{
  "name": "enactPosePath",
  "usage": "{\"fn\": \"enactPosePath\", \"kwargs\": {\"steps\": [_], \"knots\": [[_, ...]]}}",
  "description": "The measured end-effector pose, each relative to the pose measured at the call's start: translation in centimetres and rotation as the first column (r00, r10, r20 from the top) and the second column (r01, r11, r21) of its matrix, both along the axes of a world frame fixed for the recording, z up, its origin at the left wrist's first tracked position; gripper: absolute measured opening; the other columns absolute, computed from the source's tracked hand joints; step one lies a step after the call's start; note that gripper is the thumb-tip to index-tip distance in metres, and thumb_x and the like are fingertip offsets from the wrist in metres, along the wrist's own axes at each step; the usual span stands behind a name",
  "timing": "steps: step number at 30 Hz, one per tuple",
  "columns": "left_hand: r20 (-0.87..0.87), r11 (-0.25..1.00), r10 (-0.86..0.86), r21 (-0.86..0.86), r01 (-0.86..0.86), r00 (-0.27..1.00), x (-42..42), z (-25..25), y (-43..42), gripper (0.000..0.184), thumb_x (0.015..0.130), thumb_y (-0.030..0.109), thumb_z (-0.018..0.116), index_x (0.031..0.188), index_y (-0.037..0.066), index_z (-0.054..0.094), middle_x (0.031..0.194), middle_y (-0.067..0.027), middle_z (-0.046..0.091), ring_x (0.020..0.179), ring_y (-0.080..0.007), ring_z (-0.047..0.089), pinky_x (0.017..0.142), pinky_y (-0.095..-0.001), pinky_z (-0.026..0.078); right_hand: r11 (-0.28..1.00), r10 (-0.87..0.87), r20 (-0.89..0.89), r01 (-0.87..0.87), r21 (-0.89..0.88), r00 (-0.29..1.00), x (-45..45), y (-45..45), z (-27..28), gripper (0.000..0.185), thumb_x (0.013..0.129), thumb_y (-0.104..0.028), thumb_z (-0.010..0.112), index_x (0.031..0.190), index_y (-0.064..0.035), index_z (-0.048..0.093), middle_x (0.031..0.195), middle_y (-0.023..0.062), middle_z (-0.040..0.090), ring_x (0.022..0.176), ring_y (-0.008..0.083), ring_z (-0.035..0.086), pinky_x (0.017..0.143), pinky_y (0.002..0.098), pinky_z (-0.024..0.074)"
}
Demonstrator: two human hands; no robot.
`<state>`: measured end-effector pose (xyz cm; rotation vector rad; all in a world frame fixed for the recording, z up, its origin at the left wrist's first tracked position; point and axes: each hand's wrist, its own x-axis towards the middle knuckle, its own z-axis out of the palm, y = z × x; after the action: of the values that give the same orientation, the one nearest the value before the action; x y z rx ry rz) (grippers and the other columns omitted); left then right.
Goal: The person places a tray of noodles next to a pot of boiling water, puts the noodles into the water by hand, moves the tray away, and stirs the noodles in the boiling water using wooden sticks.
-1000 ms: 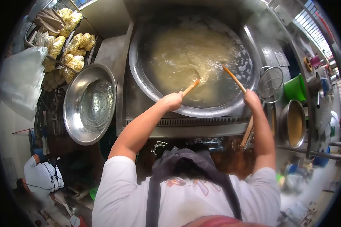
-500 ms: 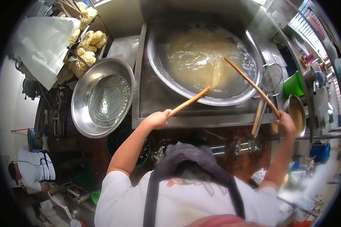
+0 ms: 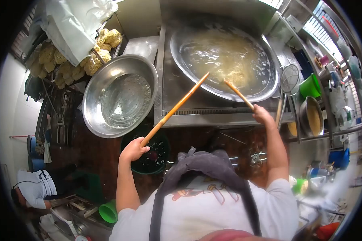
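My left hand [image 3: 134, 150] is closed around the lower end of a long wooden stick [image 3: 175, 107], whose tip reaches over the near-left rim of a large metal wok [image 3: 177, 66]. In my right hand [image 3: 262, 115] is a second wooden stick [image 3: 241, 95]; its tip is over the near part of the wok. Cloudy yellowish liquid [image 3: 205, 48] fills the wok, with bubbles along its right side. A pale, tangled mass like noodles [image 3: 236, 77] shows at the surface near the right stick's tip.
A wide metal basin [image 3: 91, 114] of clear water stands left of the stove [image 3: 221, 119]. Bagged noodles [image 3: 108, 38] lie behind it. A mesh strainer [image 3: 289, 78], green container [image 3: 310, 86] and metal bowl [image 3: 311, 116] are at right. Another person [image 3: 35, 186] bends at lower left.
My left hand has drawn back down and left with its stick. My right hand has moved left and up, bringing its stick across the wok's near side. The pale mass now shows in the liquid.
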<state>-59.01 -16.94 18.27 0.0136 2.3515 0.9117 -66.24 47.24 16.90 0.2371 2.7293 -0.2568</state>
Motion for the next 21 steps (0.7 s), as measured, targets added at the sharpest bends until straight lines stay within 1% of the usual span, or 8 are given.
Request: {"fn": "enactPosePath", "kwargs": {"steps": [2, 6, 9, 12, 16, 18, 19, 21], "knots": [[-0.004, 0.999, 0.043, 0.030, -0.043, 0.999, 1.1, -0.6, -1.2, 0.036, 0.088, 0.021, 0.075, 0.114, 0.000, 0.063, 0.095, -0.0199, 0.069, 0.091, -0.0319, 0.067, 0.082, -0.0411, 0.050, 0.995, 0.085, -0.080, -0.088, -0.039, 0.993, -0.5, -3.0, -1.0, 0.028, 0.085, -0.015, 0.070, 0.105, -0.0013, 0.055, 0.099, 0.0268, 0.068, 0.099, 0.0466, 0.064, 0.082, 0.0523, 0.0517], [-0.002, 0.994, 0.102, 0.047, -0.102, 0.995, 0.9, 0.2, -1.0, 0.033, 0.088, 0.022, 0.074, 0.108, 0.000, 0.059, 0.088, -0.0175, 0.065, 0.084, -0.0303, 0.064, 0.078, -0.0419, 0.049, 0.992, 0.115, -0.078, -0.119, -0.045, 0.990, -1.3, -5.6, -0.7, 0.028, 0.086, -0.015, 0.069, 0.107, -0.0014, 0.055, 0.099, 0.0269, 0.067, 0.098, 0.0468, 0.063, 0.082, 0.0524, 0.0509], [-0.095, 0.998, 0.054, 0.026, -0.052, 0.994, -0.8, -0.4, -0.9, 0.032, 0.089, 0.022, 0.073, 0.106, 0.000, 0.057, 0.086, -0.0167, 0.064, 0.082, -0.0298, 0.063, 0.077, -0.0429, 0.048, 0.994, 0.101, -0.074, -0.104, -0.043, 0.992, -0.4, -5.9, 1.8, 0.029, 0.087, -0.016, 0.070, 0.108, -0.0026, 0.056, 0.099, 0.0261, 0.068, 0.098, 0.0466, 0.063, 0.082, 0.0517, 0.0507], [-0.054, 0.999, 0.044, 0.003, -0.044, 0.998, -2.3, 0.6, 0.1, 0.034, 0.091, 0.022, 0.072, 0.112, 0.001, 0.057, 0.089, -0.0165, 0.065, 0.084, -0.0305, 0.063, 0.079, -0.0423, 0.048, 0.993, 0.113, -0.070, -0.116, -0.038, 0.991, 1.1, -4.6, 5.8, 0.030, 0.087, -0.017, 0.071, 0.112, -0.0044, 0.058, 0.099, 0.0254, 0.068, 0.099, 0.0465, 0.064, 0.082, 0.0506, 0.0518], [-0.128, 0.997, 0.004, 0.075, 0.006, 0.992, -3.8, 1.4, 0.4, 0.042, 0.091, 0.022, 0.072, 0.124, 0.003, 0.055, 0.100, -0.0171, 0.066, 0.093, -0.0305, 0.064, 0.085, -0.0394, 0.049, 0.981, 0.042, -0.145, -0.069, -0.184, 0.989, 4.1, -0.4, 12.2, 0.043, 0.084, -0.009, 0.075, 0.125, -0.0097, 0.064, 0.102, 0.0180, 0.073, 0.092, 0.0306, 0.071, 0.081, 0.0411, 0.0545], [-0.148, 0.995, -0.022, 0.089, 0.036, 0.989, -5.6, 2.2, 1.1, 0.048, 0.090, 0.021, 0.073, 0.130, 0.004, 0.053, 0.105, -0.0160, 0.066, 0.097, -0.0267, 0.064, 0.089, -0.0372, 0.048, 0.981, -0.095, -0.066, 0.082, -0.178, 0.993, 5.3, 1.3, 17.4, 0.042, 0.082, -0.008, 0.077, 0.123, -0.0099, 0.068, 0.100, 0.0151, 0.074, 0.090, 0.0228, 0.070, 0.082, 0.0365, 0.0542], [-0.135, 0.996, -0.053, 0.059, 0.062, 0.989, -6.8, 3.1, 2.0, 0.052, 0.091, 0.022, 0.072, 0.135, 0.006, 0.051, 0.112, -0.0190, 0.067, 0.106, -0.0325, 0.065, 0.093, -0.0398, 0.048, 0.978, -0.149, -0.057, 0.139, -0.153, 0.987, 6.2, 2.7, 19.6, 0.041, 0.082, -0.008, 0.077, 0.122, -0.0098, 0.069, 0.099, 0.0145, 0.074, 0.090, 0.0216, 0.070, 0.083, 0.0355, 0.0540], [-0.159, 0.996, -0.091, -0.011, 0.091, 0.983, -8.4, 4.9, 4.0, 0.054, 0.091, 0.024, 0.072, 0.137, 0.007, 0.050, 0.115, -0.0215, 0.067, 0.109, -0.0363, 0.064, 0.094, -0.0420, 0.048, 0.970, -0.219, -0.071, 0.209, -0.126, 0.973, 7.6, 5.5, 23.3, 0.041, 0.081, -0.007, 0.077, 0.121, -0.0094, 0.070, 0.098, 0.0140, 0.074, 0.089, 0.0211, 0.070, 0.083, 0.0347, 0.0536]]}}
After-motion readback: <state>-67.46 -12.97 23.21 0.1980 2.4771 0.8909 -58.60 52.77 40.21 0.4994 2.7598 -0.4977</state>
